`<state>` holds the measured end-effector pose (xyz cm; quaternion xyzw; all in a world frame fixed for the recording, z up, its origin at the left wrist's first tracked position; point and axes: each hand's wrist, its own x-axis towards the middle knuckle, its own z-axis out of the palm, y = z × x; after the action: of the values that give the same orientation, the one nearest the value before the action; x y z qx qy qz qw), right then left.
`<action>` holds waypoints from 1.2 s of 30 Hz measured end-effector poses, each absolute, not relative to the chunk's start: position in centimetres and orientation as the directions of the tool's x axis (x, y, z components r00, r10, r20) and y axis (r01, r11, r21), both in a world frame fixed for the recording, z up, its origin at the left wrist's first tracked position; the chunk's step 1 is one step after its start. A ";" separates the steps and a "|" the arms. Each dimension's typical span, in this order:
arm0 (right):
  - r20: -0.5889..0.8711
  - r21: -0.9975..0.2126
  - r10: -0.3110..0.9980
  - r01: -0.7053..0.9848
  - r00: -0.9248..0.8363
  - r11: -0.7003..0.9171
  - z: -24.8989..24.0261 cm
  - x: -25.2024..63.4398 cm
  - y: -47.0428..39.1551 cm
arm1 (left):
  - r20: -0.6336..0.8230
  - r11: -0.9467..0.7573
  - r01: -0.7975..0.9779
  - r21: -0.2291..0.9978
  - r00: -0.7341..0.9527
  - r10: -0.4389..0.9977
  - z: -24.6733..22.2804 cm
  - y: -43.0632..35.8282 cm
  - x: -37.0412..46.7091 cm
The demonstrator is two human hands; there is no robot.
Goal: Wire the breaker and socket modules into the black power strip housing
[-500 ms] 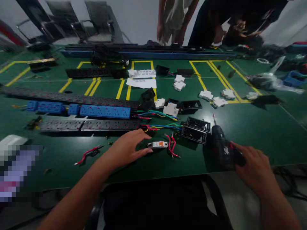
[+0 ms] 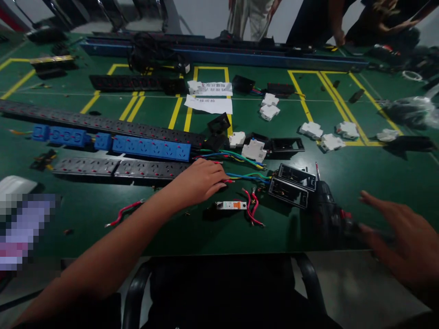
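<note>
- Probably light and springy, the coloured wires lie right of the black power strip; best pinched by the insulation
- Left hand arches there, fingers bunched; whether gripping, cannot tell
- Right hand, blurred, spreads fingers by the likely heavy drill's handle

The characters on the paper strips are illegible.

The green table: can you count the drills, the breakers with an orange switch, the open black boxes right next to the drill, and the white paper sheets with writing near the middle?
Drill: 1
Breaker with an orange switch: 1
Open black boxes: 2
White paper sheets: 2
Total: 6
</note>
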<state>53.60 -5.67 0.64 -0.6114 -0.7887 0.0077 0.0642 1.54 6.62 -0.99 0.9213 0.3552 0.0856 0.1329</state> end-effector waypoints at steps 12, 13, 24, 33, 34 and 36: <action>0.031 -0.494 0.836 0.719 -0.547 0.489 -1.2 26.6 -1.7 | 0.217 -0.665 0.606 0.436 0.646 0.731 -3.1 6.7 1.7; 0.019 -0.497 0.841 0.725 -0.541 0.477 -1.5 26.9 -1.4 | 0.216 -0.655 0.610 0.446 0.637 0.740 -3.1 6.7 1.7; 0.048 -0.509 0.935 0.797 -0.353 0.326 -1.2 29.5 1.3 | 0.248 -0.716 0.561 0.416 0.687 0.683 -2.7 6.1 1.1; 0.075 -0.453 0.923 0.812 -0.377 0.368 -1.6 29.2 2.2 | 0.245 -0.753 0.572 0.325 0.719 0.651 -3.3 5.9 1.4; 0.080 -0.447 0.922 0.813 -0.380 0.374 -1.7 29.2 2.3 | 0.244 -0.754 0.574 0.318 0.719 0.650 -3.3 5.9 1.4; 0.086 -0.446 0.922 0.813 -0.378 0.375 -1.8 29.1 2.2 | 0.244 -0.755 0.580 0.306 0.719 0.651 -3.3 5.8 1.4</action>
<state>29.12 2.23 -1.77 -0.5334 -0.8131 0.1675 0.1624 1.44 5.79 -3.34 0.9212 0.3339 0.1702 0.1042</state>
